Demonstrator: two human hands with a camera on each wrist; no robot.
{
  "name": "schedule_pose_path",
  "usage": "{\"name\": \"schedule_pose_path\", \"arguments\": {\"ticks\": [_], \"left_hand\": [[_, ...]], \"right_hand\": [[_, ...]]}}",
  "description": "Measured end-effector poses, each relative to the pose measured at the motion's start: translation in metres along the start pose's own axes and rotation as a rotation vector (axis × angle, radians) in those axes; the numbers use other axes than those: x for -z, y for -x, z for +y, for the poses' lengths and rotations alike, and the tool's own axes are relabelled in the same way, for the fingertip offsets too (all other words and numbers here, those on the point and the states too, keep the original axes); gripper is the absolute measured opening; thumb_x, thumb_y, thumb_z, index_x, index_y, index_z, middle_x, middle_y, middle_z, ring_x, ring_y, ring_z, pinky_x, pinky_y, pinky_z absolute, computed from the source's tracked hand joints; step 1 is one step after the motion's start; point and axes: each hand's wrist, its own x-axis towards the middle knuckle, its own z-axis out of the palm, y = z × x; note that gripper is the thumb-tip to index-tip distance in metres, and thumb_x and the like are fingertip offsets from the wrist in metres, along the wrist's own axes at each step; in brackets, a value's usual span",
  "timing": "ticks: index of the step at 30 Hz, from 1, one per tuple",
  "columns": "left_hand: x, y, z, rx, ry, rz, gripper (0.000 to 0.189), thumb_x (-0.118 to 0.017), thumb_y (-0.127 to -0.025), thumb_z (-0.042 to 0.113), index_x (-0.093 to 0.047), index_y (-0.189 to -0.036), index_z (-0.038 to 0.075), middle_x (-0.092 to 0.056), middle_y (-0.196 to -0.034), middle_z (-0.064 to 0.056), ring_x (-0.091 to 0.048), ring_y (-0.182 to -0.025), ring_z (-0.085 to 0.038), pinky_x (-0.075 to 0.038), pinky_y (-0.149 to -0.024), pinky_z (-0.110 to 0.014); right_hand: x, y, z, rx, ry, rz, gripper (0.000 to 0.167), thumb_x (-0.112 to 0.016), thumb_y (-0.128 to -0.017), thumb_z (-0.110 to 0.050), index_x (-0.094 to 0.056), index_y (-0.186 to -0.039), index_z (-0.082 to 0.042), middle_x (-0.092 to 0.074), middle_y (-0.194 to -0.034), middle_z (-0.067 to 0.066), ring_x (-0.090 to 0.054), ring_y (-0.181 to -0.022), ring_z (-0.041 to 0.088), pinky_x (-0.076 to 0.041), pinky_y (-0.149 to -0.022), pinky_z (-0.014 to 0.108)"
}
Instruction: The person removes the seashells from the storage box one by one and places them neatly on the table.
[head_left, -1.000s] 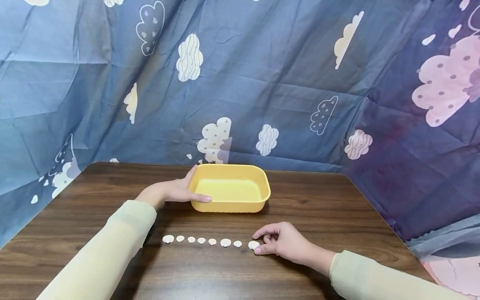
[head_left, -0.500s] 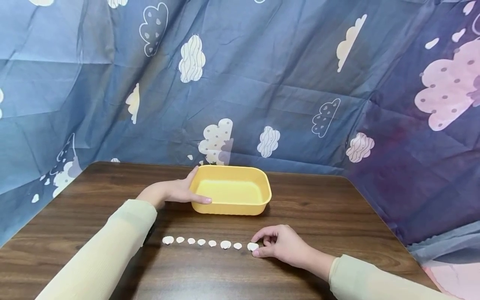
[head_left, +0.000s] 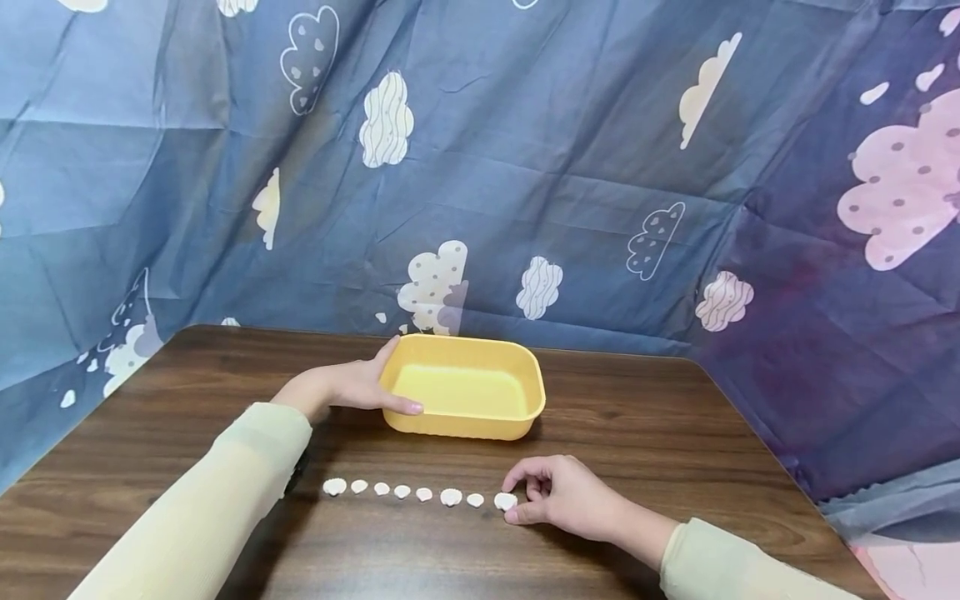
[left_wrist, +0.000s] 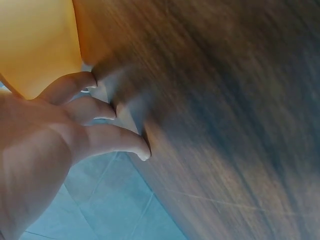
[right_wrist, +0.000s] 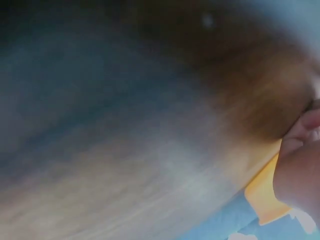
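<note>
In the head view my left hand holds the left end of a yellow plastic box, its thumb along the near wall. In the left wrist view several fingers of that hand reach down to the tabletop beside the box. Between thumb and forefinger, my right hand pinches a white scallop seashell at the right end of a row. The row holds several more small shells, among them a larger one and one at the far left. In the blurred right wrist view the hand partly shows.
Everything stands on a dark wood-grain table. Behind it hangs a blue cloth printed with clouds. The box stands behind the shell row, near the table's far edge. Pale tiles show below the edge in the left wrist view.
The right hand has moved slightly left, bringing the pinched shell a little closer to its neighbour. The left hand stays on the box. The head view has shifted slightly.
</note>
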Motion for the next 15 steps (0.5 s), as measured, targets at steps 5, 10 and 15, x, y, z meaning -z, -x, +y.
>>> {"name": "schedule_pose_path", "arguments": {"ticks": [5,10,15], "left_hand": [[0.0,0.001,0.0,-0.028,-0.003,0.007,0.145,-0.083,-0.081,0.067,0.019,-0.169,0.013,-0.045,-0.162,-0.024,-0.048,-0.149,-0.032,-0.034,-0.127,-0.056],[0.001,0.0,-0.001,-0.03,0.0,0.016,0.146,-0.083,-0.08,0.067,0.019,-0.169,0.013,-0.045,-0.162,-0.025,-0.047,-0.149,-0.033,-0.033,-0.127,-0.055],[0.002,0.003,-0.003,-0.006,-0.002,0.021,0.145,-0.082,-0.082,0.068,0.021,-0.169,0.016,-0.039,-0.166,-0.028,-0.044,-0.153,-0.036,-0.032,-0.128,-0.056]], "right_hand": [[0.005,-0.003,0.001,0.003,0.003,-0.066,0.025,-0.092,-0.083,-0.027,-0.075,-0.1,-0.021,-0.049,-0.069,-0.01,-0.043,-0.057,-0.001,-0.039,-0.055,0.017],[0.014,-0.009,-0.004,-0.006,-0.022,-0.179,0.03,-0.092,-0.084,-0.023,-0.073,-0.106,-0.016,-0.053,-0.069,-0.007,-0.049,-0.051,0.003,-0.047,-0.05,0.021],[0.03,-0.017,-0.016,-0.02,-0.05,-0.341,0.05,-0.089,-0.087,-0.018,-0.065,-0.128,-0.004,-0.06,-0.071,-0.002,-0.057,-0.055,0.01,-0.049,-0.054,0.022]]}}
